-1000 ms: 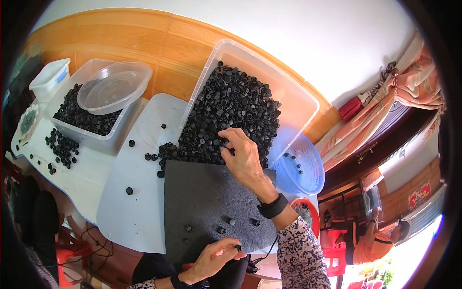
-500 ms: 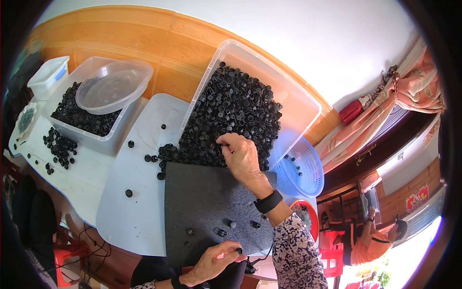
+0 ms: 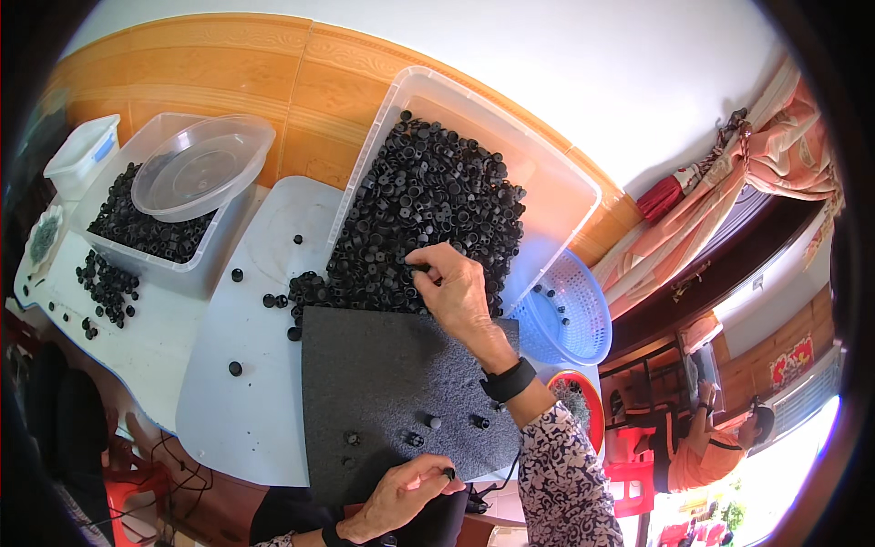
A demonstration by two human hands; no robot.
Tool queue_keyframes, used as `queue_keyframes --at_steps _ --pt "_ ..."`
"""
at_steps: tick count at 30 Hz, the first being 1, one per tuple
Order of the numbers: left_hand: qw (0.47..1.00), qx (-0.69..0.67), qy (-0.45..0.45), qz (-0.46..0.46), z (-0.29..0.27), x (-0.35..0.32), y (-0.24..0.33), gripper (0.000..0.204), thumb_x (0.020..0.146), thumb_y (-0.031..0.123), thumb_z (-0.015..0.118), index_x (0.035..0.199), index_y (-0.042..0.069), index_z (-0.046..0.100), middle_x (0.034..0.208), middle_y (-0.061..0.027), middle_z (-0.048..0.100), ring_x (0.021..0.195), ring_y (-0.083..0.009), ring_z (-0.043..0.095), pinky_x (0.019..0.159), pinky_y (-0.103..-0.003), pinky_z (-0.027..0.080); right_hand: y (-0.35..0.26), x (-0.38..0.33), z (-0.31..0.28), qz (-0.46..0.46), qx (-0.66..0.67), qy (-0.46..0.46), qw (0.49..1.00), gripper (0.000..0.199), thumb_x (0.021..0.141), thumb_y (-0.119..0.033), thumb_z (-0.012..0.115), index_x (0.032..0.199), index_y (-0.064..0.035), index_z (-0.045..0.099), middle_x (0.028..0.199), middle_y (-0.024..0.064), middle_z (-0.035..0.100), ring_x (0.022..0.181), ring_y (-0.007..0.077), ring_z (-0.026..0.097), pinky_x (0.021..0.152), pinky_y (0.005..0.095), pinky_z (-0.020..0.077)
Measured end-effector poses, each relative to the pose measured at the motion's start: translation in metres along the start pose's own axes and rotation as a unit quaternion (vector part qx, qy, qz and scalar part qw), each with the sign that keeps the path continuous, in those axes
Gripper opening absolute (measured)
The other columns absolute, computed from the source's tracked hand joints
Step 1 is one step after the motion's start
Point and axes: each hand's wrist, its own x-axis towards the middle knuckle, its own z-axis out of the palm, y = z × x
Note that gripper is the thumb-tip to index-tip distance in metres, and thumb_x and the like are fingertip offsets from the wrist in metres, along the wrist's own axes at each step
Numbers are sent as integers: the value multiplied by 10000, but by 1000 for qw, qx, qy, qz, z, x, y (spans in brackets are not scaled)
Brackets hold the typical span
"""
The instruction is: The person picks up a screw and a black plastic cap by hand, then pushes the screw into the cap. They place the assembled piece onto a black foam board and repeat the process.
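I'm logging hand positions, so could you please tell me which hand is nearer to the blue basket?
The right hand: it rests on the black caps just left of the blue basket. The left hand is low, at the dark mat's near edge.

Landmark: dark grey foam mat (image 3: pixel 401 401), speckled, matte.

- Small parts (image 3: pixel 428 228) heaped beyond the mat: black throughout, in a clear bin (image 3: pixel 547 173) with whitish rim.
- Desk (image 3: pixel 228 401) under the mat: white.
- Second clear bin (image 3: pixel 118 264), left of and beyond the mat: black parts inside, colourless round bowl (image 3: pixel 200 169) on top.
- Basket (image 3: pixel 570 314) right of the mat: light blue, perforated.
- Small dish (image 3: pixel 583 401) at the mat's right edge: red rim.
- Sleeve (image 3: pixel 570 483) on the right arm crossing the mat: white with dense dark floral print; wristband (image 3: pixel 508 380) black.
- Wall panel (image 3: pixel 301 82) beyond the bins: orange-brown wood; wall above it white.
- Curtain (image 3: pixel 775 155) far right of the mat: salmon pink.
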Motion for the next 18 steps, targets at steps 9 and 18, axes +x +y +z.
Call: queue_keyframes --at_steps 9,18 --pt "999 -34 -4 8 2 2 -4 253 975 20 497 1215 -58 522 1059 -200 669 1035 -240 658 995 -365 476 -1 1 16 -59 -36 -37 997 278 751 -17 656 1026 -52 680 960 119 663 910 324 619 802 416 516" --pt "999 -37 -8 -3 1 1 -2 244 985 47 504 1204 -59 525 1057 -191 670 1038 -237 658 990 -368 480 -14 14 27 -82 -116 -33 989 256 785 -99 686 1036 -47 675 900 107 670 848 288 631 760 405 507"
